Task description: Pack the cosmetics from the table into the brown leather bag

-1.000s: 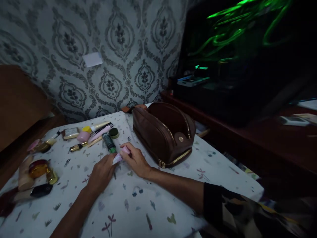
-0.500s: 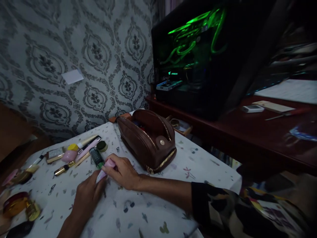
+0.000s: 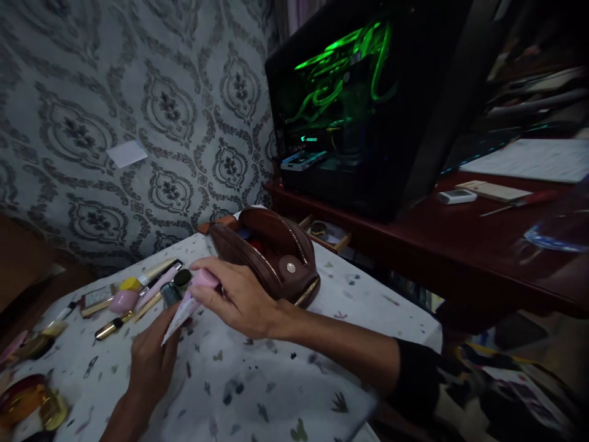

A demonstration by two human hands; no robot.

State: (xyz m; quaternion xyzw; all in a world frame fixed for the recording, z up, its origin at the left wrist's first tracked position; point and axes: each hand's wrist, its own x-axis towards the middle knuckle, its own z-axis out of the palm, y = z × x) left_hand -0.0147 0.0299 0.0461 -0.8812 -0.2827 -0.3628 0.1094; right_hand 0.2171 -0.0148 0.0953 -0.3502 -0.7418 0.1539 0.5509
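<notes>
My right hand (image 3: pixel 242 301) is closed on a pale pink squeeze tube (image 3: pixel 188 312), with its pink cap (image 3: pixel 205 279) between the thumb and fingers. The tube slants down to the left, and its flat tail overlaps my left hand (image 3: pixel 154 353). My left fingers are partly hidden behind the tube, so their grip does not show. Just beyond them is a dark green bottle (image 3: pixel 170 294), next to a round dark-lidded jar (image 3: pixel 183 278). Behind my right hand a brown toiletry bag (image 3: pixel 239 255) stands unzipped, with some items visible inside.
Left on the patterned tablecloth (image 3: pixel 221 393) lie a pink makeup sponge (image 3: pixel 123 301), a gold-and-black lipstick (image 3: pixel 110 326), a palette (image 3: pixel 97 298) and several brushes. An amber jar (image 3: pixel 23 396) sits at lower left. A computer case (image 3: pixel 350 123) stands on the dark red desk (image 3: pixel 414 236).
My right hand has lifted the pink tube up toward the camera, and more of the tube shows. My left hand stays near the green bottle. The view has shifted slightly right.
</notes>
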